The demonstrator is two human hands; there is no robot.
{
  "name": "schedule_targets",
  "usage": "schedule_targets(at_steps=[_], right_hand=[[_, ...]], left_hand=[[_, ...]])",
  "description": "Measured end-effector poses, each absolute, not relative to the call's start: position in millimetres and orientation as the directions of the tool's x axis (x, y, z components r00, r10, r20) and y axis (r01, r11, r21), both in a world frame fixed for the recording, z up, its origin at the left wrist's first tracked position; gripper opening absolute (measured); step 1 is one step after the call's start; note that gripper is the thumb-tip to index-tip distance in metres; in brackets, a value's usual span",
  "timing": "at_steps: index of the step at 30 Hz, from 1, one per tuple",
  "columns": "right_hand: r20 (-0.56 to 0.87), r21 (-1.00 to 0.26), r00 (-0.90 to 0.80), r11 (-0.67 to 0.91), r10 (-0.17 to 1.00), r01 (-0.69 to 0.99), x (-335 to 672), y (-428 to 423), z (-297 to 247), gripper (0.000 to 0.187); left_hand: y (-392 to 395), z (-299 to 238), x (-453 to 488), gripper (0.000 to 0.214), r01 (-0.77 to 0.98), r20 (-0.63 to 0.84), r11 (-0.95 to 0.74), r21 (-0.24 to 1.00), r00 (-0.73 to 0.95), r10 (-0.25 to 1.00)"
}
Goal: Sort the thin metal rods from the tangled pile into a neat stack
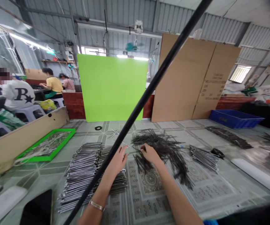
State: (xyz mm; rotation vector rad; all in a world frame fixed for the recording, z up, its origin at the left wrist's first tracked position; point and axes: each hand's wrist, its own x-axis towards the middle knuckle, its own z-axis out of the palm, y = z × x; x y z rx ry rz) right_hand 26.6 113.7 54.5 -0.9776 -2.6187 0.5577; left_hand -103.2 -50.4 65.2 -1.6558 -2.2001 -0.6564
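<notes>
My left hand (pixel 118 161) is over the right side of a broad stack of thin metal rods (pixel 84 170), fingers stretched forward and thumb apart. Nothing shows clearly in it. My right hand (pixel 150 153) is closed, thumb and fingertips pinched together at the near edge of a loose heap of thin dark strips (pixel 160 139). Whatever it pinches is too small to make out. A smaller bunch of dark strips (pixel 143 162) lies just below my right fingers. Several loose thin rods (pixel 115 133) lie beyond my left hand.
A black pole (pixel 146 93) crosses the view diagonally. Left stand a green tray (pixel 51 156) of metal pieces and a phone (pixel 37 207). Right are a rod bundle (pixel 203 158), a black tape roll (pixel 217 153) and a blue bin (pixel 236 120). Co-workers sit far left.
</notes>
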Motion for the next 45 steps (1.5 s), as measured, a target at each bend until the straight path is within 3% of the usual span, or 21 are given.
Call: schedule_targets(at_steps=[4,8,27,32,36,38,40,43,45], right_hand=[[0.384,-0.606,-0.719,0.745,0.579,0.277,23.4,113.1,60.6,0.018],[0.56,-0.574,-0.714,0.818,0.42,0.031,20.6,101.4,69.2,0.016],[0.542,-0.519,-0.776,0.855,0.321,-0.009,23.7,97.6,73.7,0.011],[0.477,-0.527,-0.826,0.85,0.299,0.003,25.4,95.3,75.2,0.01],[0.391,-0.595,-0.876,0.804,0.281,-0.008,21.4,88.9,72.3,0.013],[0.402,-0.658,-0.856,0.753,0.325,-0.023,16.0,86.1,68.2,0.013],[0.427,-0.758,-0.792,0.65,0.437,-0.05,9.3,84.6,63.5,0.014],[0.391,-0.915,-0.654,0.353,0.647,-0.198,0.8,84.8,58.3,0.026],[0.342,-0.927,-0.593,0.16,0.729,-0.338,-1.8,85.8,57.3,0.033]], left_hand=[[-51.2,67.9,-102.9,0.033,0.959,0.509,0.219,0.182,-0.282,0.813],[-50.7,67.2,-103.5,0.032,0.963,0.502,0.21,0.167,-0.267,0.823],[-50.2,64.4,-103.9,0.029,0.969,0.439,0.223,0.107,-0.247,0.864],[-49.9,63.7,-101.6,0.027,0.983,0.444,0.172,0.067,-0.183,0.877],[-49.5,62.6,-98.6,0.039,0.989,0.45,0.088,0.121,-0.134,0.883],[-51.0,64.6,-100.6,0.051,0.984,0.532,0.064,0.169,-0.146,0.834],[-53.9,68.5,-106.5,0.055,0.972,0.683,0.083,0.22,-0.214,0.698],[-59.0,74.5,-120.4,0.049,0.929,0.83,0.125,0.348,-0.367,0.42],[-61.6,76.1,-129.5,0.046,0.896,0.836,0.122,0.428,-0.443,0.323]])
